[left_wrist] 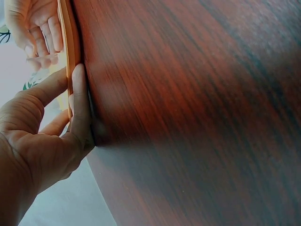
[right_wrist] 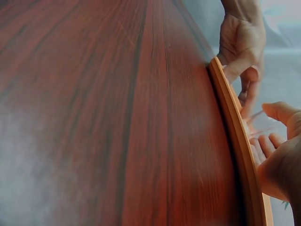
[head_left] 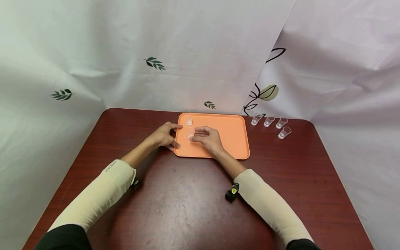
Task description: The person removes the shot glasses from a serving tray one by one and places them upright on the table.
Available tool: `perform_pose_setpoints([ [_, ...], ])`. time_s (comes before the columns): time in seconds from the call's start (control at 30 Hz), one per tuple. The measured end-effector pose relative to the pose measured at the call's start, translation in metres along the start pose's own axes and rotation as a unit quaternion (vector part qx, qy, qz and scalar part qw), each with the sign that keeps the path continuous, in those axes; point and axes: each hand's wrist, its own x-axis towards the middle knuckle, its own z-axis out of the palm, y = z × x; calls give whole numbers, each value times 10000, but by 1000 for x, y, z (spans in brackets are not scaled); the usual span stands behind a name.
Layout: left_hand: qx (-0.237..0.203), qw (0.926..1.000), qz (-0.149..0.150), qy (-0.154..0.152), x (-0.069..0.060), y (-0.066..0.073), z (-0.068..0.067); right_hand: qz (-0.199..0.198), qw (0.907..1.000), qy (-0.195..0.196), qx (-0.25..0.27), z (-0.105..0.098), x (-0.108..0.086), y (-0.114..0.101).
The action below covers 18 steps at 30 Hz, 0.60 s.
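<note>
- Tray (head_left: 232, 139) sits by the far edge of the surface (head_left: 187, 194); left hand (head_left: 163, 135) grips its left rim, probably for steadiness.
- Right hand (head_left: 210, 139) pinches a clear cup (head_left: 191, 133) just inside that rim, guessing for balance.

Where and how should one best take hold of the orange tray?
Likely at the middle of each short end: the left hand from the left, the right hand from the right. The orange tray is flat and wide with a raised rim; its far edge lies close to the cloth, and a cup stands beside its far right corner.
</note>
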Motion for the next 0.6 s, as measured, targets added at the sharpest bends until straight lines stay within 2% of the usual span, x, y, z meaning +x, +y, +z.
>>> perform_pose_setpoints([
  [0.6, 26, 10000, -78, -9, 1, 0, -1, -172, 9995, -14, -251, 11, 6, 2],
])
